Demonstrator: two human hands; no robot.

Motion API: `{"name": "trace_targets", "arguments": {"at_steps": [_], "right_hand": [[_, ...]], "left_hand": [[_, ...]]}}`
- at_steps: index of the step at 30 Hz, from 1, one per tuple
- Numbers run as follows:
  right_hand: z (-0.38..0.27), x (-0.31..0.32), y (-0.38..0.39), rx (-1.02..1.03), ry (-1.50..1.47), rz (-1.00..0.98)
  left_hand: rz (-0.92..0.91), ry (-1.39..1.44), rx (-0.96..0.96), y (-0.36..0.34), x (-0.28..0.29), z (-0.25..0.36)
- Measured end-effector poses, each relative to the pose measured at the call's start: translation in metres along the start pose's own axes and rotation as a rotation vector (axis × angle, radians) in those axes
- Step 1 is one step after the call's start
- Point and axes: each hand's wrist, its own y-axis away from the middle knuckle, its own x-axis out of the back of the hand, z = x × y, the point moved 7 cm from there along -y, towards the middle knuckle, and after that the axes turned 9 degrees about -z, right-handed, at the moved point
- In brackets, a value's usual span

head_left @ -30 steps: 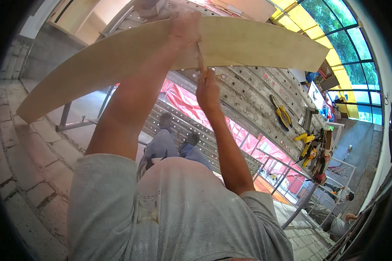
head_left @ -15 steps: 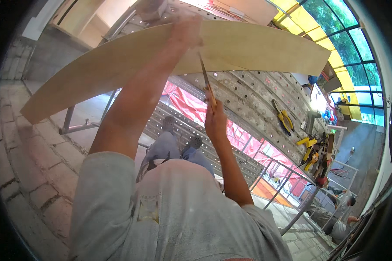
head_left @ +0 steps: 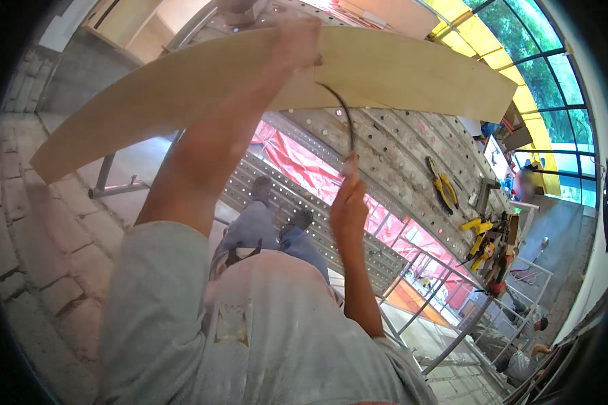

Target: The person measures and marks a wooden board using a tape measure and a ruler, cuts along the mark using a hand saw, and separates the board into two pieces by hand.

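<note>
A long, pale, curved wooden board stretches across the view in front of me. My left hand grips it around the middle of its far edge; the hand is hazy and its fingertips are partly hidden. Below and to the right, my right hand is closed on the light brown handle of a narrow-bladed hand saw. Its thin dark blade looks bowed, and its far end meets the board just below my left hand, where a short line runs in the wood. Teeth are too small to see.
Perforated metal scaffold planks lie beneath the board. On them, to the right, are yellow-handled pliers, a hammer and a cluster of yellow and black tools. Metal railings drop away at lower right, with people far below.
My right hand has moved right and slightly toward me with the saw. The blade looked straight before and now looks curved. My left hand stays on the board, which has barely shifted.
</note>
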Motion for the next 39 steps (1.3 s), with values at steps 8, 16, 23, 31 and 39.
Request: {"name": "trace_targets", "arguments": {"at_steps": [8, 16, 23, 31, 39], "right_hand": [[0.022, 0.006, 0.051, 0.202, -0.143, -0.067], [0.016, -0.035, 0.011, 0.288, -0.238, 0.068], [0.013, -0.057, 0.018, 0.254, -0.274, 0.003], [-0.025, -0.025, -0.001, 0.258, -0.118, -0.067], [-0.043, -0.043, -0.064, 0.290, -0.238, 0.151]], "left_hand": [[0.028, 0.065, -0.060, 0.003, 0.003, -0.005], [0.040, -0.012, 0.008, 0.006, 0.005, 0.000], [0.032, -0.023, 0.023, 0.011, 0.006, 0.001], [0.078, 0.024, -0.009, 0.019, 0.008, -0.012], [0.118, 0.056, -0.105, 0.014, 0.004, 0.013]]}}
